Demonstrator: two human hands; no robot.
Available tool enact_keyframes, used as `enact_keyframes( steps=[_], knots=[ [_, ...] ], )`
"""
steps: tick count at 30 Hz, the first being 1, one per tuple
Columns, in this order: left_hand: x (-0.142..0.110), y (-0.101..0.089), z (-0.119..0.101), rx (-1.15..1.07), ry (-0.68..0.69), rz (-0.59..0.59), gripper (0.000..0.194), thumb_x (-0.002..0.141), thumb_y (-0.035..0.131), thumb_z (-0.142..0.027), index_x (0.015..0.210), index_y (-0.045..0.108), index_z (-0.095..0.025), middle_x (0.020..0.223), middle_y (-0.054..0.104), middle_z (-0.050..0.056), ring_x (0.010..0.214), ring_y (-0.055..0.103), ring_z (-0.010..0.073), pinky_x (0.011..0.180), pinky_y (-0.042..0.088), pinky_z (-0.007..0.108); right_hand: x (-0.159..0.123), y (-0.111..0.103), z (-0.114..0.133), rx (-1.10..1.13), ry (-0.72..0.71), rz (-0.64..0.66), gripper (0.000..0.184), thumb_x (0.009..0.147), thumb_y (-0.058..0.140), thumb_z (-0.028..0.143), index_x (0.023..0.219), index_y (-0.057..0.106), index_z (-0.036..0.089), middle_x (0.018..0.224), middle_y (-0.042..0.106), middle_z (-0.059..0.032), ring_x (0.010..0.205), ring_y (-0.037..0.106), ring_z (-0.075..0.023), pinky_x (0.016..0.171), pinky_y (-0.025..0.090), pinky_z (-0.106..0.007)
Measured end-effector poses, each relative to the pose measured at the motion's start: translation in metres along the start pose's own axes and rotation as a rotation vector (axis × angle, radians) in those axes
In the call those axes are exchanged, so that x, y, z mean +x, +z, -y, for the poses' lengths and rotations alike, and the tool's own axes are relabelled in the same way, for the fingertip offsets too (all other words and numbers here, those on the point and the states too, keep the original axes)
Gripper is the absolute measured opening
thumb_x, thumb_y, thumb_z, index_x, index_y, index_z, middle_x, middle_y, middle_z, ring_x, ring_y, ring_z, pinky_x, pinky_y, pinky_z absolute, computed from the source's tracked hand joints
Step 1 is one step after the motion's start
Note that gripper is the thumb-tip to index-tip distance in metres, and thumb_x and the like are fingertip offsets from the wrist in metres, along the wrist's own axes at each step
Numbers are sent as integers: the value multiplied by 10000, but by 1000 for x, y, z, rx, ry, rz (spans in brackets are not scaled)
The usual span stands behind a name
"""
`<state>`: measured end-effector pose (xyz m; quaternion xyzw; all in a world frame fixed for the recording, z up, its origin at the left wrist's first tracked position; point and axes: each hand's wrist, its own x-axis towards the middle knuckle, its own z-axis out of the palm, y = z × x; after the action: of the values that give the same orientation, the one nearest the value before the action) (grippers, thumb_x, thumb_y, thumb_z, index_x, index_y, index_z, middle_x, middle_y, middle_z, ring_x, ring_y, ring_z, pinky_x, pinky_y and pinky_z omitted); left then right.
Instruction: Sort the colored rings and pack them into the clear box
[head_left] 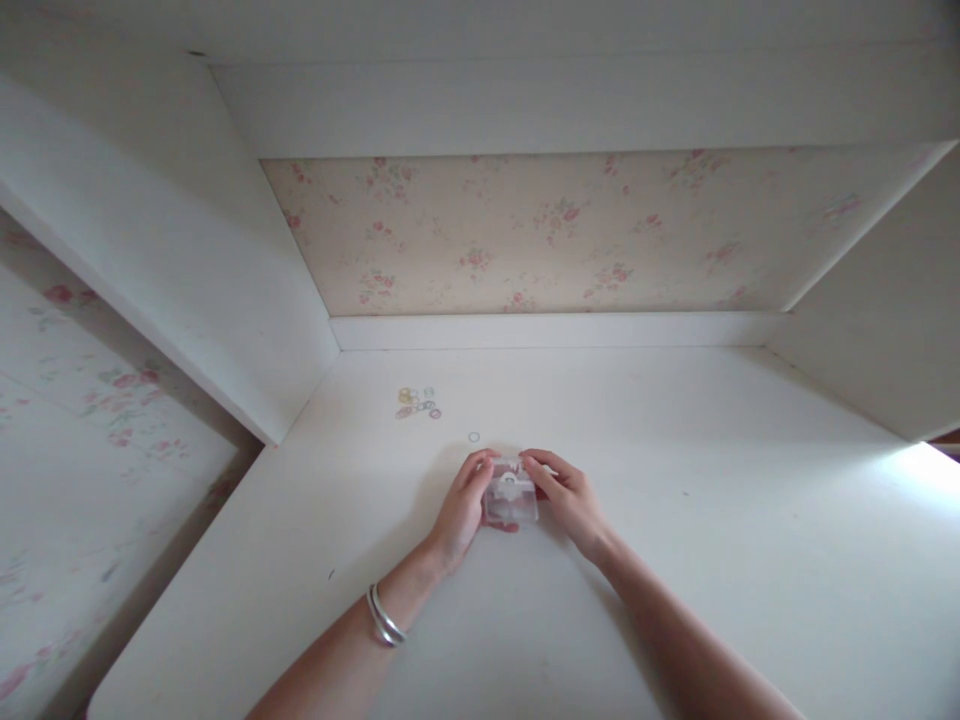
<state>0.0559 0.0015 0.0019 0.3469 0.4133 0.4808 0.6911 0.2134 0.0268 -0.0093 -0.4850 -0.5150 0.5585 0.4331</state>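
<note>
Between both hands is a small clear plastic box (511,502), held just over the white desk. My left hand (463,505) grips its left side, the thumb along the top edge and a finger showing beneath. On the other side, my right hand (566,497) holds the upper right corner with thumb and fingers. A whitish round shape shows in the upper part of the box; what it is I cannot make out. Just beyond the hands lies one small ring (474,437). Farther back to the left is a loose cluster of small coloured rings (420,408).
The white desk (712,580) is bounded by a left side panel (187,240), a right side panel (885,300) and a low back ledge (562,330). Above hangs a shelf edge (562,105). Floral wallpaper (480,235) covers the wall behind. A small dark mark (331,574) is on the desk.
</note>
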Motion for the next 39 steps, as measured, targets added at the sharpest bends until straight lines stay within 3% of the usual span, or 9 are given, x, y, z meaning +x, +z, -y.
enact_keyframes(
  steps=[4, 9, 19, 23, 27, 35, 39],
  knots=[
    [-1, 2, -5, -114, 23, -27, 604, 806, 603, -443, 1327, 331, -301, 1229, 557, 91, 932, 649, 217, 725, 571, 362, -4, -2, 5, 144, 67, 178, 552, 810, 563, 470, 1312, 448, 272, 1087, 623, -43, 881, 622, -173, 773, 524, -329],
    [-2, 0, -5, -204, 46, 29, 860, 760, 699, -249, 1414, 146, -327, 1304, 512, 98, 1094, 574, 240, 912, 502, 429, -5, -5, 5, 190, 124, 243, 629, 778, 631, 413, 1348, 420, 251, 1049, 632, -48, 853, 626, -160, 799, 519, -338],
    [-1, -2, 2, -156, 62, 31, 802, 783, 680, -249, 1402, 179, -344, 1334, 475, 103, 1117, 554, 254, 899, 500, 426, -4, -7, 4, 275, 175, 235, 633, 744, 694, 340, 1325, 461, 245, 1070, 646, -53, 822, 632, -138, 783, 516, -307],
    [-3, -1, 1, -65, 45, 30, 840, 776, 681, -317, 1417, 139, -349, 1361, 425, 127, 1016, 608, 246, 792, 542, 393, -1, -19, 7, 329, 143, 135, 557, 749, 694, 306, 1274, 516, 247, 1040, 660, -33, 773, 646, -130, 751, 539, -292],
    [-2, -2, 1, 27, 36, 12, 733, 801, 633, -387, 1397, 227, -256, 1279, 466, 159, 929, 626, 222, 708, 553, 361, 10, -57, 11, 388, 82, -135, 482, 730, 708, 268, 1193, 575, 246, 1007, 672, -20, 697, 655, -117, 706, 565, -257],
    [2, -6, 6, 93, 54, 7, 515, 805, 622, -356, 1252, 424, -193, 1093, 517, 101, 816, 611, 164, 666, 544, 318, 27, -194, 3, 215, 70, -637, 371, 673, 683, 122, 1034, 635, 197, 1099, 633, -61, 696, 662, -123, 641, 593, -227],
    [2, -7, 7, 118, 61, 16, 457, 801, 621, -340, 1203, 469, -184, 1042, 521, 82, 780, 602, 147, 662, 538, 310, 27, -241, -1, 82, 122, -734, 323, 700, 648, 103, 1012, 650, 187, 1223, 556, -106, 709, 656, -117, 635, 574, -212]
  ],
)
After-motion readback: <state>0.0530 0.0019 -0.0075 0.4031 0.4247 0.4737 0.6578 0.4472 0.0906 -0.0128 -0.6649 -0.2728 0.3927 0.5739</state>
